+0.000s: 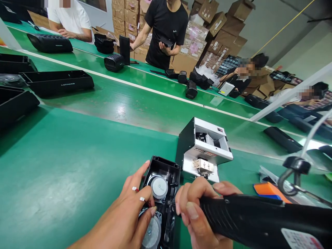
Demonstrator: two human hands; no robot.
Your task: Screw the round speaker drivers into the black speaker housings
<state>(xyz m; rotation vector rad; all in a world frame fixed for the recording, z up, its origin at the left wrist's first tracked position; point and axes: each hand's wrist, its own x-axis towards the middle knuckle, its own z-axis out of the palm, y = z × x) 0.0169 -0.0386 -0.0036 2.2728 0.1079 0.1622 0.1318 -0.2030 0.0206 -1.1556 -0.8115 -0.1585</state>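
Note:
A black speaker housing [177,166] lies open in front of me, with two round silver-grey speaker drivers [159,187] inside. My left hand [133,204] reaches over its left side, thumb and fingers drawn together between the drivers; what they pinch is too small to name. Two small white connectors stick up between those fingers. My right hand [202,211] is wrapped round a black power screwdriver [249,216], whose front end points into the housing near its middle. The tip is partly hidden by my fingers.
A white and black screw feeder [204,148] stands just behind the housing. Black speaker shells [62,83] lie at the left. A metal hook [293,176] hangs at the right, near an orange and blue item [271,192]. Several people work across the green line.

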